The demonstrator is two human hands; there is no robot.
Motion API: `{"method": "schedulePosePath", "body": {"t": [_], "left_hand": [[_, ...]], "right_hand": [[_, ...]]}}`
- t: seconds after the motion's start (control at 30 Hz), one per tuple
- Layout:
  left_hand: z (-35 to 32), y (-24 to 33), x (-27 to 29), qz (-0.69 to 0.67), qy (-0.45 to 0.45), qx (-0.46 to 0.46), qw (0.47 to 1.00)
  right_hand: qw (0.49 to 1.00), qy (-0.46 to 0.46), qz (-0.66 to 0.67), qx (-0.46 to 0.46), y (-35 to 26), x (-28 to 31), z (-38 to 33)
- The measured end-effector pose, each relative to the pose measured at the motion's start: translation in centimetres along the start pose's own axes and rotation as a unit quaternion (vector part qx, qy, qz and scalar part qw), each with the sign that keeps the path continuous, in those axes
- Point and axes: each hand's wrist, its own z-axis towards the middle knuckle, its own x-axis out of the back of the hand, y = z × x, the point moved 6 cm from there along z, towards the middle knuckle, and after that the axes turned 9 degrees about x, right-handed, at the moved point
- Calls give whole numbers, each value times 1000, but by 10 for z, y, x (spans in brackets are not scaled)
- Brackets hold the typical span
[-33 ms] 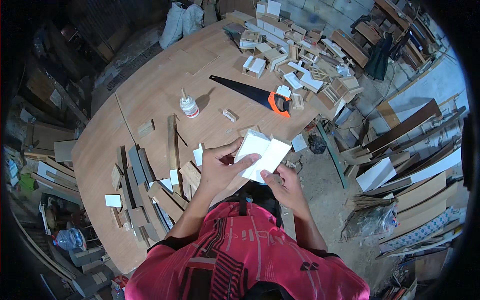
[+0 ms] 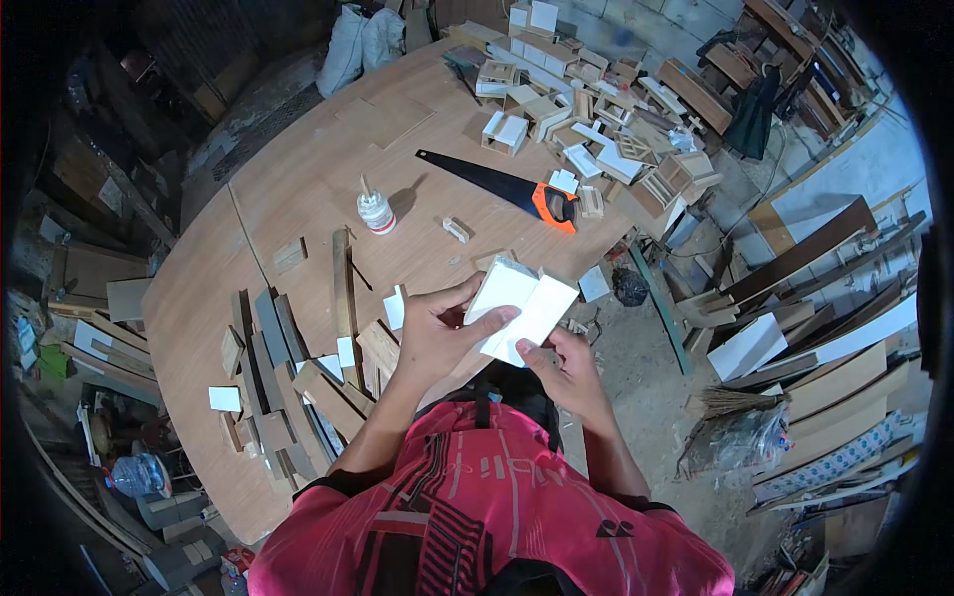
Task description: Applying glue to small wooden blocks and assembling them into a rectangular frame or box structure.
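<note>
Head view: both hands hold a small white box-like wood piece (image 2: 521, 308) up over the near edge of the round plywood table (image 2: 298, 189). Left hand (image 2: 437, 333) curled shut on its left side, thumb across the top face. Right hand (image 2: 568, 370) grips the lower right edge w/ fingers closed. Glue bottle (image 2: 376, 211) and orange-handled handsaw (image 2: 502, 186) lie further out on table, well apart from hands; wood offcuts (image 2: 288, 368) to the left.

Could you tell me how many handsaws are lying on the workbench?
1: a handsaw with an orange handle lies on the workbench, right of the glue bottle. Others may be hidden among the clutter.
</note>
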Motion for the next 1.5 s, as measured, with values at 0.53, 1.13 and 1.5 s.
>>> {"method": "schedulePosePath", "body": {"t": [0.53,1.13,1.5], "left_hand": [[24,-34,4,14,-92,174,980],[33,-73,22,-48,-84,195,976],[31,-146,81,-4,-55,293,954]], "right_hand": [[990,41,99,-94,42,-25,-12],[988,-12,84,-131,53,-30,2],[963,-60,180,-194,143,-55,15]]}}
